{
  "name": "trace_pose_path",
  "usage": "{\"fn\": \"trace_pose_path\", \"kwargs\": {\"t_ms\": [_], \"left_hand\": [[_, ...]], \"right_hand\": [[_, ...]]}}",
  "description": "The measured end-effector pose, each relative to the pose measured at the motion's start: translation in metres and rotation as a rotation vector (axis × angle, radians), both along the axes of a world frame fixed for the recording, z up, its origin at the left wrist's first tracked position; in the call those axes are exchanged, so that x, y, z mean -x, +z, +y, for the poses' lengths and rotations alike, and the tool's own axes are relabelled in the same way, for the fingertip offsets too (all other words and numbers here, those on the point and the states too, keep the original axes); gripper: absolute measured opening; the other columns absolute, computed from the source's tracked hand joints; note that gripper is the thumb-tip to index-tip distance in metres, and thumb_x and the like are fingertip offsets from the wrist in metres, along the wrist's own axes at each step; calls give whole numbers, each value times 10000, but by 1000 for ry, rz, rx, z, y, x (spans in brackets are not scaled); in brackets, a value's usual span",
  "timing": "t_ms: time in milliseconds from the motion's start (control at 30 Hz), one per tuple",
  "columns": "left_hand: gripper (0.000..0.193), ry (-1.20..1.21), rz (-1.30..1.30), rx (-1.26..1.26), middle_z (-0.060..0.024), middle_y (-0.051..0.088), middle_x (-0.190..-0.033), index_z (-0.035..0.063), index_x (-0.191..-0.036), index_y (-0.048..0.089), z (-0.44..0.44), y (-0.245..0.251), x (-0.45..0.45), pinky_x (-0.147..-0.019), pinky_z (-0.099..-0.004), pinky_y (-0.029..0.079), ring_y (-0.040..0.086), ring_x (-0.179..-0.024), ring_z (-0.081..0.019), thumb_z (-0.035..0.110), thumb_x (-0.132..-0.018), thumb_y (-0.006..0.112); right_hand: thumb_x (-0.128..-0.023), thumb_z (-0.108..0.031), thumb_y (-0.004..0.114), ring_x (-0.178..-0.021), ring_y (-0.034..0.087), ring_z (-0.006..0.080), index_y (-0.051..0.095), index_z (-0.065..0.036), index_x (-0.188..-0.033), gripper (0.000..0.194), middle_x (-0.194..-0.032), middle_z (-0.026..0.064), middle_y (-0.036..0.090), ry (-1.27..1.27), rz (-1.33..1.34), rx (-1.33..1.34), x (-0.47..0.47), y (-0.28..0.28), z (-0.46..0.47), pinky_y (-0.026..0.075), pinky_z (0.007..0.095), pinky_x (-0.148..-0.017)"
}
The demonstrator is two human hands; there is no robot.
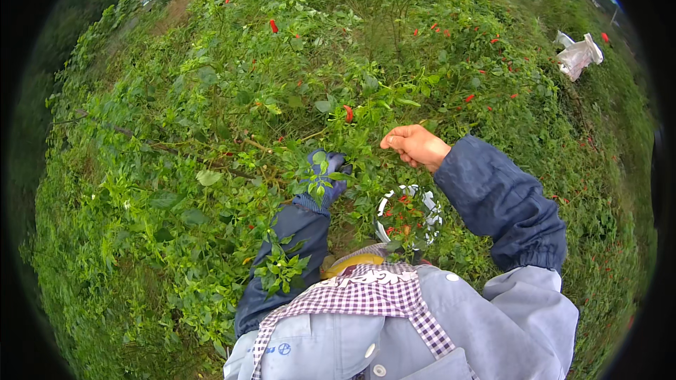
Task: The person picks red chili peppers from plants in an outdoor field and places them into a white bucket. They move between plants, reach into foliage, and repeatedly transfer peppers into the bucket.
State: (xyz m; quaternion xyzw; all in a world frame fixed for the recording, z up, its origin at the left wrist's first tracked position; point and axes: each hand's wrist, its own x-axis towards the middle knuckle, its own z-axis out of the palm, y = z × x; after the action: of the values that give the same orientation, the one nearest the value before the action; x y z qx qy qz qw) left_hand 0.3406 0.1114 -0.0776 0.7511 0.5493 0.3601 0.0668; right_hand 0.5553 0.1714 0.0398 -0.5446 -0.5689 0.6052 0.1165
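Note:
My left hand [334, 175], in a dark blue glove, reaches in among the stems of a chili pepper plant [317, 190]. Leaves cover part of it, so its grip is hidden. Up and to the right, my bare right hand [414, 145] hovers over the foliage, fingers curled in and thumb against the index finger. Nothing shows in it. A red chili pepper [348, 114] hangs on the plant just beyond both hands. Below my right hand is a round white-rimmed container [382, 231] with several red chilies [404, 216] inside, partly screened by leaves.
Dense green chili plants spread all around, with more red chilies [273, 26] ahead and to the right. A thin dark branch [174, 150] crosses the left side. At the far right lies a whitish plastic bag [580, 56]. A checked apron [364, 290] covers my front.

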Motion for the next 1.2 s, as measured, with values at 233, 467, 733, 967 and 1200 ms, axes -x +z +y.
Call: {"fn": "trace_pose_path", "kwargs": {"t_ms": [233, 467, 733, 967, 1200], "left_hand": [[215, -70, -9, -150, -168, 590, -833, 57, -874, 604, -2, -2, 2, -667, -449, 443, 541, -778, -361, 173, -700, 656], [267, -5, 20, -53, -162, 567, -855, 72, -929, 592, -8, -2, 2, -694, -454, 436, 540, -795, -362, 172, -692, 668], [219, 4, 18, -62, -161, 588, -837, 61, -891, 601, -5, -18, 2, -703, -454, 432, 545, -797, -369, 175, -705, 621], [232, -70, -37, -38, -148, 581, -817, 82, -872, 600, -1, -26, 7, -662, -429, 437, 543, -773, -351, 150, -654, 561], [243, 14, 0, -6, -140, 557, -916, 83, -910, 592, -4, -4, 3, -697, -437, 430, 521, -832, -343, 162, -680, 604]], "right_hand": [[-855, -303, 607, -486, 322, 71, 550, -84, -909, 233, -644, -41, 365, -275, 253, 116, 42, -10, -12, 266, 241, -399], [-840, -202, 521, -513, 350, 80, 474, -54, -914, 172, -689, 4, 468, -437, 261, -5, 39, -19, -5, 280, 257, -408], [-822, -167, 532, -773, 572, 418, 468, 3, -1070, 307, -776, 246, 600, -84, -219, -805, 23, -14, 1, 434, 459, -679], [-863, -193, 585, -500, 392, 49, 500, -19, -1038, 261, -749, 29, 578, 135, 78, 57, -6, 12, 14, 287, 182, -406], [-887, -216, 562, -539, 393, 46, 514, -122, -1016, 166, -780, -2, 520, 244, 746, 474, -20, 34, -14, 220, 157, -376]]}}
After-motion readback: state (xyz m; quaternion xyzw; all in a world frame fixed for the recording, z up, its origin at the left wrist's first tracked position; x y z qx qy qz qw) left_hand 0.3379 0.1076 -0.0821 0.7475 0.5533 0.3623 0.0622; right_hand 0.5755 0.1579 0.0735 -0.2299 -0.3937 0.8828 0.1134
